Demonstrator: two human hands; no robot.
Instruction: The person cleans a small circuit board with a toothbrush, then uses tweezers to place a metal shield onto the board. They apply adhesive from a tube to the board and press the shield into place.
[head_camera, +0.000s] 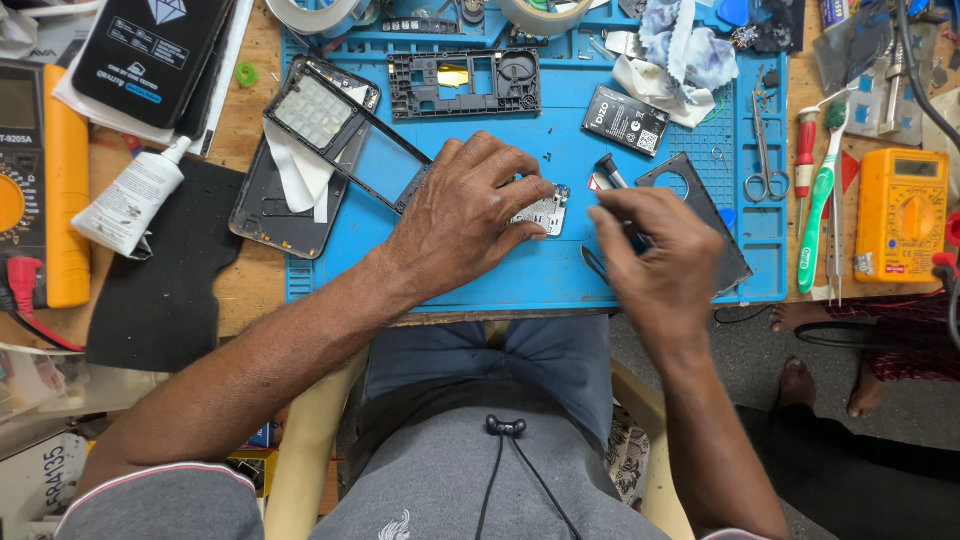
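Head view: your left hand pressed down on the small circuit board, fingertips pinning it flat on the blue mat at mid-frame. Your right hand had its fingers closed around a dark-handled tool just right of the board. Looked like mid-disassembly to me — next you'd want a steady tip on the board, no slipping.
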